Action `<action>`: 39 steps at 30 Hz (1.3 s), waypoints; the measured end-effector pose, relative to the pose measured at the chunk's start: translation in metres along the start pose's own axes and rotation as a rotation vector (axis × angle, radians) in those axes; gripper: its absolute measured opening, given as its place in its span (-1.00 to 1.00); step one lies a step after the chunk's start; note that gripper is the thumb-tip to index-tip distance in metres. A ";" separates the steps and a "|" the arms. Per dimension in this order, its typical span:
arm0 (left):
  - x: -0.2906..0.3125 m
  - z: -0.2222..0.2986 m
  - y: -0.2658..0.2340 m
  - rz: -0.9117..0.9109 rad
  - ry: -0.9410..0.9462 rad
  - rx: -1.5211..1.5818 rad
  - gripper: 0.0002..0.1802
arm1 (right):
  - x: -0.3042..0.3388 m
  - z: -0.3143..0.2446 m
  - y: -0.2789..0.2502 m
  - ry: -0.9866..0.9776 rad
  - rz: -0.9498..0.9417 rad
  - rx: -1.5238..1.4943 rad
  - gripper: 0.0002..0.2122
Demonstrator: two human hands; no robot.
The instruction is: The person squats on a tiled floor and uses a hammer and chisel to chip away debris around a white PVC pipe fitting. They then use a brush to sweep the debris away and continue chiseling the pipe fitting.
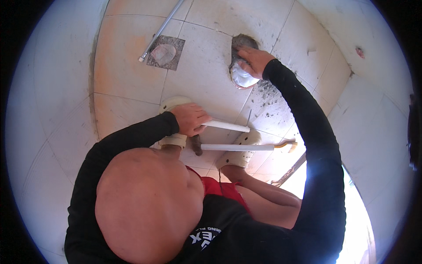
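Observation:
My left hand is closed around one end of a short white pipe, held just above the tiled floor. A second white pipe lies parallel below it, next to a dark hammer head. My right hand reaches forward to a rough round hole in the floor. Its fingers curl over the top of a white plastic bundle stuffed in that hole. Grey debris is scattered around the hole.
Both feet wear pale clogs, one beside the left hand and one beside the lower pipe. A square grey floor drain sits at the far left with a thin metal tube across it. A yellow-tipped tool lies at the right.

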State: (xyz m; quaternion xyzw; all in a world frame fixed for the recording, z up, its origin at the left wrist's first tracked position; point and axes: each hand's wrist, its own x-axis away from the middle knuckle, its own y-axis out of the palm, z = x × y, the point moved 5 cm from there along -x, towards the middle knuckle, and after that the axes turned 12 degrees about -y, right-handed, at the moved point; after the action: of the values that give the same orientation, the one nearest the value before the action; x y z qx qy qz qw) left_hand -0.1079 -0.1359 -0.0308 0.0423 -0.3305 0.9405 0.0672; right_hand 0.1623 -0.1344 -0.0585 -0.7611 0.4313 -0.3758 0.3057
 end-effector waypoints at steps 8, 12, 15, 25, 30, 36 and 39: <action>-0.001 0.001 -0.004 -0.040 0.005 -0.011 -0.68 | -0.005 -0.009 -0.007 -0.079 0.213 -0.038 -0.73; -0.001 0.002 -0.005 -0.041 0.000 0.013 -0.68 | 0.002 -0.002 0.004 0.053 0.102 -0.122 -0.73; 0.001 0.001 -0.004 -0.058 0.004 0.002 -0.69 | 0.004 0.004 0.003 0.128 0.166 -0.168 -0.73; 0.002 0.001 -0.007 0.002 0.020 -0.001 -0.71 | 0.002 -0.003 0.008 0.071 0.242 -0.034 -0.63; 0.002 0.001 -0.009 0.014 0.014 0.002 -0.71 | 0.001 -0.004 0.010 0.117 0.308 -0.212 -0.61; 0.001 0.001 -0.008 0.009 0.021 -0.006 -0.70 | -0.002 -0.008 0.009 0.181 0.288 -0.171 -0.60; 0.002 0.001 -0.007 0.002 0.011 -0.010 -0.70 | 0.004 -0.008 0.009 0.261 0.295 -0.094 -0.58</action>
State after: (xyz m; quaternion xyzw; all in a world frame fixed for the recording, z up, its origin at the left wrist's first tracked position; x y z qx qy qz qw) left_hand -0.1085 -0.1306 -0.0253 0.0364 -0.3347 0.9392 0.0680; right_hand 0.1533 -0.1434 -0.0597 -0.6479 0.5910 -0.4021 0.2631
